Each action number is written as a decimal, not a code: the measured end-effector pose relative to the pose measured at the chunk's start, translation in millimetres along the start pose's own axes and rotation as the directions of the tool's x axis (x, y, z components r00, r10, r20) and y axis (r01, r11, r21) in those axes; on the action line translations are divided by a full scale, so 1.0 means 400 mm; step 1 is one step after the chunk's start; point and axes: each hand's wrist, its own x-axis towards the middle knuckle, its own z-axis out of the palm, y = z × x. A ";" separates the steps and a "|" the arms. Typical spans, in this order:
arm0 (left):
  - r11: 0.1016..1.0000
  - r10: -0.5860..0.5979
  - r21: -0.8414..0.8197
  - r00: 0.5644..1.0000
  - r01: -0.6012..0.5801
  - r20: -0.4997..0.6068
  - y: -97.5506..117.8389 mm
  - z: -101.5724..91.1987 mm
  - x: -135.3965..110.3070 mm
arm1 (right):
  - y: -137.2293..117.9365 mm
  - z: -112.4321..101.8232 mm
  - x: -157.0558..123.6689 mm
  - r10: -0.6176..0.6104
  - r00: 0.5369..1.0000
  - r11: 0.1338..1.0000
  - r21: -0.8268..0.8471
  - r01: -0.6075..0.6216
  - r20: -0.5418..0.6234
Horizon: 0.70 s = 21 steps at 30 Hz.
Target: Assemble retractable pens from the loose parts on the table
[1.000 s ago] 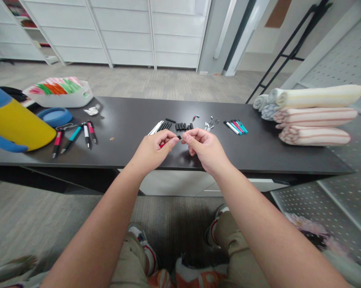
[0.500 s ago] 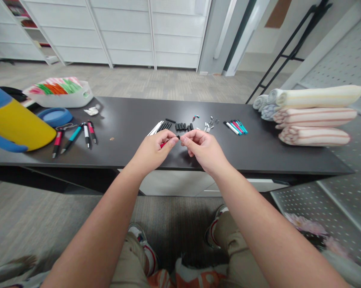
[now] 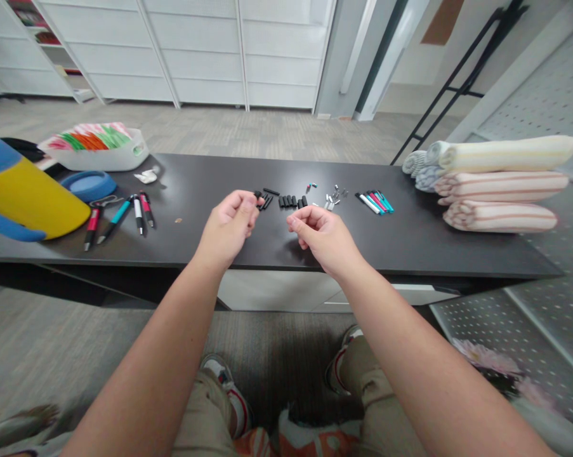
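Note:
My left hand (image 3: 229, 222) is closed above the dark table (image 3: 191, 190), left of the loose pen parts. From its fingertips pokes the black end of a pen barrel (image 3: 257, 195); the rest of the barrel is hidden in the fist. My right hand (image 3: 322, 228) hovers apart from it with thumb and index finger pinched; whatever they hold, if anything, is too small to make out. Just beyond the hands lie short black grips (image 3: 289, 202), thin black tubes (image 3: 267, 202) and small silver parts (image 3: 331, 200). Farther right are several coloured pen barrels (image 3: 374, 202) side by side.
At the left, several whole pens (image 3: 117, 219) lie near a yellow and blue container (image 3: 29, 197), a blue lid (image 3: 89, 185) and a white basket (image 3: 138, 149) of wrapped items. Crumpled white tissue (image 3: 146, 176) lies behind. Rolled towels (image 3: 505, 184) are stacked at the right end.
My left hand has moved left, away from my right hand, and turned upward, so the barrel's red part is hidden. My right hand has stayed nearly still.

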 end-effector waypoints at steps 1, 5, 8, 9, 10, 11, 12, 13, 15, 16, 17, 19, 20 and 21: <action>0.980 -0.043 -0.198 0.997 0.030 -0.064 0.002 -0.008 0.006 | -0.001 0.001 0.000 0.005 1.000 1.000 -0.017 -0.005 0.004; 0.743 -0.244 -0.664 0.958 0.087 -0.147 0.017 -0.041 0.025 | -0.004 0.006 -0.006 0.011 0.999 0.992 -0.128 -0.006 0.038; 0.621 -0.305 -0.781 0.938 0.064 -0.166 0.016 -0.056 0.033 | -0.004 0.011 -0.010 -0.007 0.999 0.970 -0.242 0.019 0.050; 0.595 -0.319 -0.802 0.932 0.054 -0.174 0.013 -0.059 0.036 | -0.005 0.012 -0.011 -0.013 0.999 0.961 -0.275 0.027 0.053; 0.573 -0.336 -0.818 0.924 0.048 -0.181 0.009 -0.062 0.039 | -0.005 0.013 -0.012 -0.018 0.998 0.953 -0.301 0.034 0.056; 0.555 -0.353 -0.830 0.916 0.043 -0.189 0.005 -0.065 0.042 | -0.006 0.013 -0.013 -0.021 0.998 0.947 -0.318 0.039 0.059; 0.541 -0.370 -0.840 0.908 0.038 -0.197 0.001 -0.067 0.044 | -0.007 0.014 -0.013 -0.022 0.998 0.943 -0.331 0.042 0.063; 0.530 -0.386 -0.847 0.899 0.034 -0.206 -0.002 -0.070 0.047 | -0.008 0.014 -0.013 -0.023 0.998 0.939 -0.342 0.044 0.065; 0.525 -0.403 -0.851 0.887 0.020 -0.227 -0.005 -0.074 0.050 | -0.011 0.014 -0.014 -0.025 0.998 0.928 -0.370 0.047 0.064; 0.535 -0.402 -0.845 0.883 0.013 -0.241 -0.006 -0.074 0.050 | -0.013 0.014 -0.014 -0.028 0.998 0.921 -0.386 0.050 0.061; 0.553 -0.393 -0.833 0.883 0.004 -0.256 -0.005 -0.072 0.049 | -0.014 0.015 -0.015 -0.035 0.998 0.913 -0.404 0.057 0.060; 0.603 -0.352 -0.797 0.893 -0.012 -0.280 -0.004 -0.056 0.042 | -0.015 0.018 -0.015 -0.053 0.996 0.898 -0.432 0.077 0.066; 0.631 -0.322 -0.776 0.904 -0.017 -0.282 -0.004 -0.042 0.035 | -0.015 0.019 -0.015 -0.059 0.996 0.896 -0.437 0.086 0.074; 0.654 -0.289 -0.757 0.919 -0.015 -0.268 -0.004 -0.023 0.028 | -0.015 0.021 -0.014 -0.059 0.995 0.896 -0.434 0.090 0.083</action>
